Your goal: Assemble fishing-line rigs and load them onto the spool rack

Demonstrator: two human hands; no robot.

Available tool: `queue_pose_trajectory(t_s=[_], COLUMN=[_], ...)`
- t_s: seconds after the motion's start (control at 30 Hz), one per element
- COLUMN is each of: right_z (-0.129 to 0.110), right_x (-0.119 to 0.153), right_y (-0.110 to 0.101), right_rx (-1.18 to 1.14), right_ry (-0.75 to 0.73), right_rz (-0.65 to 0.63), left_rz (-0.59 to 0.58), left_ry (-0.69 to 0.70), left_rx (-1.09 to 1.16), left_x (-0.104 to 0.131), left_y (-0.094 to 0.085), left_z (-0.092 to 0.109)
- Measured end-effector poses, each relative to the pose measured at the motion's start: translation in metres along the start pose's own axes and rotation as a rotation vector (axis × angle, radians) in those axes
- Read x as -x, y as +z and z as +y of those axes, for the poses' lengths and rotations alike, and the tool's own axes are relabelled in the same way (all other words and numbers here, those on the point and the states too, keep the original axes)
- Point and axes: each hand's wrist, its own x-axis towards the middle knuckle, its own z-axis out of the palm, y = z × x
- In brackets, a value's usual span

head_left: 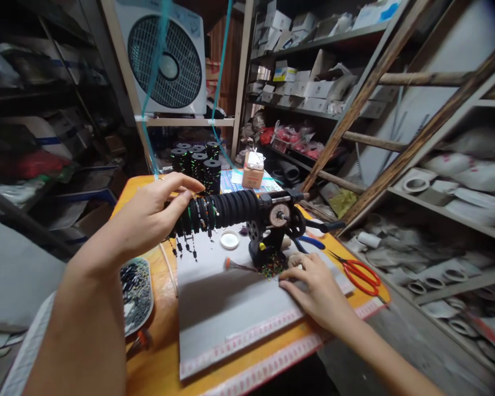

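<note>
A black ribbed roller (235, 209) extends leftward from a black geared machine (272, 220) on a white board (231, 297). My left hand (160, 212) is at the roller's left end, thumb and index finger nearly together; whether a small thing is between them cannot be made out. Thin strands with small dark beads (187, 245) hang below that end. My right hand (309, 283) rests on the board beside a pile of small coloured beads (273, 266), its fingers bent, thumb and index finger close together near the pile. Anything between them is too small to tell.
Red scissors (361, 276) and blue-handled pliers (311, 242) lie at the right. A tray of beads (137, 291) is at the left, a white lid (230, 239) on the board. Black spools (212, 173) and a small box (253, 169) stand behind. A wooden ladder (355, 135) leans at the right.
</note>
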Motion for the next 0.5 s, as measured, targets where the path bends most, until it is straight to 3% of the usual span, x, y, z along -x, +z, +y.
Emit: queue_pose_trajectory(t_s=[0.2, 0.5], right_z=[-0.002, -0.036], right_x=[-0.002, -0.056], right_y=[0.005, -0.037], right_rx=[-0.099, -0.208], right_ry=[-0.031, -0.192], right_rz=[0.050, 0.225], left_rz=[-0.181, -0.216], left_ry=[-0.116, 0.003], left_rx=[0.054, 0.072], left_x=[0.017, 0.015], left_y=[-0.017, -0.019], left_z=[-0.010, -0.016])
